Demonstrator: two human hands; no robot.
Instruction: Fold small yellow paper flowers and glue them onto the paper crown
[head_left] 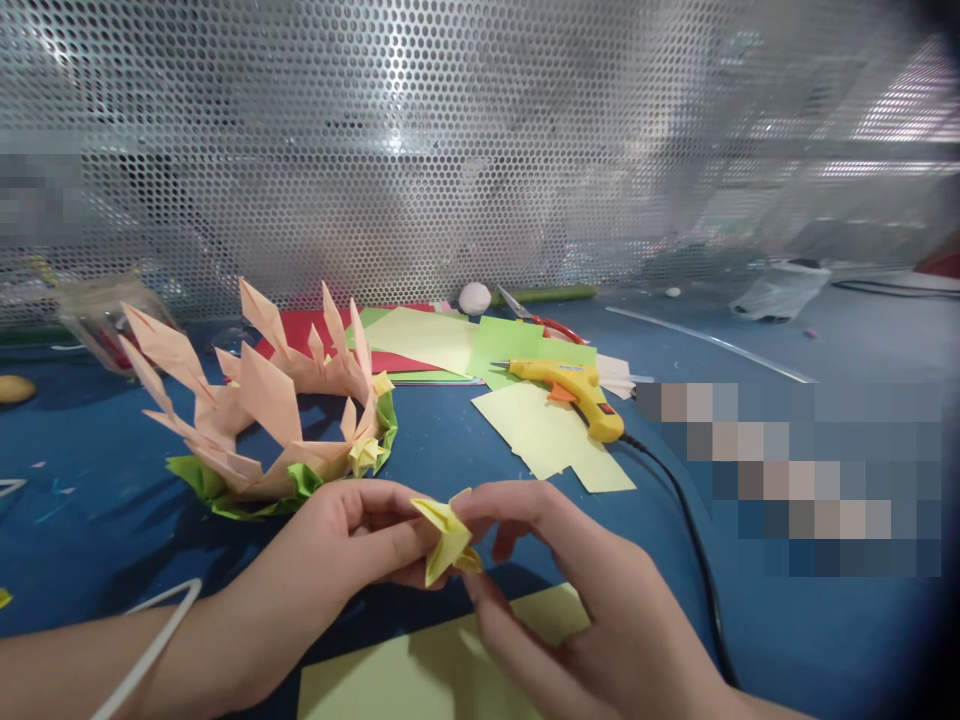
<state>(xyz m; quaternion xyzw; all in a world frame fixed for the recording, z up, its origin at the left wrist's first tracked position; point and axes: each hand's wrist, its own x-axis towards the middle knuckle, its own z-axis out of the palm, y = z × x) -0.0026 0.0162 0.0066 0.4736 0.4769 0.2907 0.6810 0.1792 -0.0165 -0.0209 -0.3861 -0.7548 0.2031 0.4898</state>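
Both my hands pinch a small folded yellow paper piece (448, 540) low in the middle of the view. My left hand (352, 545) grips it from the left with thumb and fingers closed. My right hand (577, 590) holds its right side between thumb and forefinger. Just behind my left hand sits a ring-shaped paper lotus (262, 420) with peach pointed petals, green leaves beneath and a small yellow piece (365, 452) on its near rim. A pale yellow sheet (435, 670) lies under my hands.
A yellow glue gun (574, 390) lies on pale yellow and green sheets (547, 430), its black cord (694, 550) running toward me on the right. Red-handled scissors (536, 318), a white ball (474, 298) and red paper (300, 330) lie further back. A perforated metal screen (480, 130) closes the far side.
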